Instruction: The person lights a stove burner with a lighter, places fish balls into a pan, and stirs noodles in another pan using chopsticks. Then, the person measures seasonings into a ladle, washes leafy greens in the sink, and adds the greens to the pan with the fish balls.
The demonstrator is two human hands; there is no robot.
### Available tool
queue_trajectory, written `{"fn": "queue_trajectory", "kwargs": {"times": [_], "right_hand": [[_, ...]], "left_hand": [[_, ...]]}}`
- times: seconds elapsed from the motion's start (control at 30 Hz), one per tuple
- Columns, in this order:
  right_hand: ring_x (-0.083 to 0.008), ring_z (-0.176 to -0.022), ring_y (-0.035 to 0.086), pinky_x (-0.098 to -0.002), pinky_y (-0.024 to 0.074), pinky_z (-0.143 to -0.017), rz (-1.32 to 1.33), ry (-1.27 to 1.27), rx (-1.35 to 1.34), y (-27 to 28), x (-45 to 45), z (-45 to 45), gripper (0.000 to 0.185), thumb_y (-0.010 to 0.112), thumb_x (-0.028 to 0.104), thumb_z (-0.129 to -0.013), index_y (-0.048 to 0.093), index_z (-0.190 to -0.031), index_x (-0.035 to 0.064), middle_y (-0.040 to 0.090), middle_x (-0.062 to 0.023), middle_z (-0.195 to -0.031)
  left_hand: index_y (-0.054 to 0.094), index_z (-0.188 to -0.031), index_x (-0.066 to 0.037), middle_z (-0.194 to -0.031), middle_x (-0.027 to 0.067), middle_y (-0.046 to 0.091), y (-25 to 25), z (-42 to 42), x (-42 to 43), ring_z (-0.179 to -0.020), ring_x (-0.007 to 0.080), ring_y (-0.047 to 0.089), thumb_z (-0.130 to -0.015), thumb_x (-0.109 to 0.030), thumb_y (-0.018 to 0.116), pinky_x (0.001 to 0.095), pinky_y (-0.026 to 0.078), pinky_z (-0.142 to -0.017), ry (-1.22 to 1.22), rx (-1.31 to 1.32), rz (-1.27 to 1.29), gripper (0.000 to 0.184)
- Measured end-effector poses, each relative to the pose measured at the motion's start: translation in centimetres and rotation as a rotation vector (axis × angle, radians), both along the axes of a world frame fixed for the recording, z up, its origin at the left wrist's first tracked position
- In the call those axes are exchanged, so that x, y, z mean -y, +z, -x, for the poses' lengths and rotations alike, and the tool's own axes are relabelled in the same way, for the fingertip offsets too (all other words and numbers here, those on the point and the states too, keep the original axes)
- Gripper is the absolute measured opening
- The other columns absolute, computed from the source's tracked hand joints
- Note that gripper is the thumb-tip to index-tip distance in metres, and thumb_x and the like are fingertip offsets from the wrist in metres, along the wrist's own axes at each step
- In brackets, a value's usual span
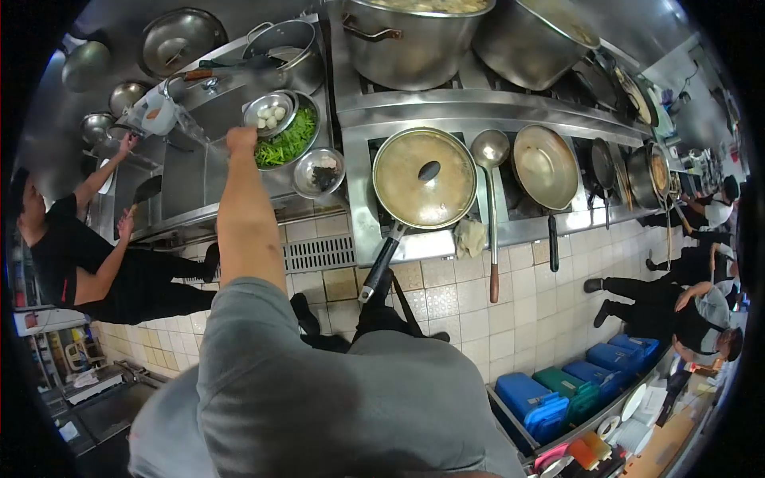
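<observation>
My left hand point(241, 139) is closed at the near left edge of a small metal bowl point(271, 114) holding several white balls. That bowl sits over a larger bowl of chopped green vegetables point(288, 142). Just below it is another metal bowl point(319, 172) with dark and pale contents. A lidded pan point(425, 177) stands on the stove in front of me, its black handle point(382, 261) pointing toward my body. Beside it lie a long-handled ladle point(491, 150) and a crumpled cloth point(470, 238). My right hand is not visible.
Large pots point(414, 48) stand at the back of the stove, and an empty pan point(546, 169) is at the right. A co-worker point(96, 255) holds a spatula at the left. Other people point(669, 307) stand at the far right, near blue bins point(532, 405).
</observation>
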State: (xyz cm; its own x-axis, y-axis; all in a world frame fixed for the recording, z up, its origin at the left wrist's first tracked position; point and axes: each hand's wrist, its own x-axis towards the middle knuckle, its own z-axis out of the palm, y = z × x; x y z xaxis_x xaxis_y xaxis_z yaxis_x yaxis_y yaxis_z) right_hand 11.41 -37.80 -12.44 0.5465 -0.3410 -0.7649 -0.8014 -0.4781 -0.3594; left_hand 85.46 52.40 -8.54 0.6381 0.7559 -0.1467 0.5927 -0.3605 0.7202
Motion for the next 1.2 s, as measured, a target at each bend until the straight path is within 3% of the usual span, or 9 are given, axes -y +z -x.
{"fn": "queue_trajectory", "kwargs": {"times": [0.07,0.17,0.2,0.27,0.5,0.8,0.9,1.1,1.2], "right_hand": [[-0.0186,-0.058,0.057,-0.0349,0.0478,-0.049,0.040,0.128,0.047,1.8,-0.2,-3.2,0.017,0.057,0.021,-0.092,0.060,-0.102,0.0073,0.056,-0.0032,-0.071],[-0.0186,-0.057,0.057,-0.0355,0.0478,-0.047,0.181,0.592,0.270,2.2,0.5,-7.0,0.019,0.056,0.020,-0.093,0.060,-0.103,0.0051,0.057,-0.0040,-0.070],[-0.0187,-0.057,0.057,-0.0357,0.0478,-0.047,0.177,0.465,0.287,2.3,0.5,-8.6,0.019,0.056,0.020,-0.093,0.060,-0.104,0.0044,0.057,-0.0042,-0.070],[-0.0164,-0.056,0.058,-0.0282,0.0487,-0.049,0.047,-0.460,0.265,2.5,-0.4,-11.8,0.025,0.059,0.017,-0.092,0.060,-0.110,-0.0006,0.061,-0.0060,-0.074],[-0.0173,-0.069,0.066,-0.0313,0.0507,-0.055,-0.098,-0.209,0.264,-0.4,-2.1,-16.7,0.040,0.066,0.024,-0.090,0.059,-0.120,-0.0007,0.068,-0.0108,-0.081],[-0.0204,-0.070,0.067,-0.0318,0.0522,-0.053,-0.082,-0.128,-0.064,-5.0,3.4,-20.2,0.043,0.065,0.024,-0.090,0.057,-0.124,-0.0018,0.069,-0.0142,-0.084],[-0.0158,-0.068,0.065,-0.0299,0.0516,-0.061,-0.155,-0.154,0.471,-2.9,4.7,-25.4,0.030,0.063,0.020,-0.092,0.063,-0.114,-0.0009,0.067,-0.0081,-0.077],[-0.0141,-0.078,0.064,-0.0266,0.0505,-0.066,-0.330,-0.244,1.140,14.0,2.4,-42.4,0.020,0.060,0.011,-0.094,0.064,-0.110,-0.0005,0.067,-0.0096,-0.092],[-0.0244,-0.090,0.064,-0.0348,0.0518,-0.076,0.094,0.216,1.459,21.1,1.4,-50.3,0.024,0.065,0.008,-0.087,0.066,-0.110,0.0035,0.066,-0.0138,-0.098]], "left_hand": [[0.061,-0.106,-0.003,-0.087,0.0074,0.063,-0.5,-0.3,-1.3,-0.067,0.0196,0.065,-0.084,-0.022,0.069,0.0319,0.050,-0.047,-0.150,-0.282,-0.311,0.031],[0.063,-0.101,-0.003,-0.084,0.0075,0.061,3.4,2.3,2.5,-0.065,0.0204,0.062,-0.082,-0.020,0.069,0.0317,0.048,-0.051,0.058,0.019,0.278,0.026],[0.063,-0.098,-0.002,-0.081,0.0095,0.062,3.5,3.0,2.5,-0.064,0.0205,0.061,-0.082,-0.016,0.068,0.0323,0.048,-0.048,0.118,0.245,0.441,0.021],[0.062,-0.095,-0.001,-0.078,0.0114,0.062,4.1,4.3,1.9,-0.062,0.0205,0.060,-0.083,-0.011,0.067,0.0328,0.048,-0.044,0.178,0.473,0.603,0.017],[0.059,-0.091,-0.006,-0.076,0.0078,0.056,11.5,11.1,5.6,-0.059,0.0176,0.054,-0.086,-0.006,0.065,0.0320,0.053,-0.052,0.060,0.628,0.642,0.008],[0.057,-0.098,-0.011,-0.089,0.0051,0.065,11.1,9.3,37.2,-0.077,0.0181,0.062,-0.090,-0.005,0.063,0.0337,0.052,-0.061,-0.489,0.484,1.369,0.012],[0.056,-0.099,-0.011,-0.090,0.0067,0.065,11.3,8.8,48.6,-0.076,0.0185,0.062,-0.091,-0.007,0.062,0.0334,0.050,-0.060,-0.578,0.350,1.429,0.011],[0.053,-0.095,-0.012,-0.087,0.0050,0.066,13.7,12.5,65.2,-0.067,0.0158,0.063,-0.093,-0.011,0.061,0.0295,0.054,-0.056,-0.736,0.156,1.366,0.009],[0.051,-0.096,-0.015,-0.092,0.0043,0.067,11.5,13.7,69.6,-0.071,0.0160,0.065,-0.092,-0.012,0.062,0.0307,0.055,-0.058,-0.763,0.085,1.292,0.012]]}}
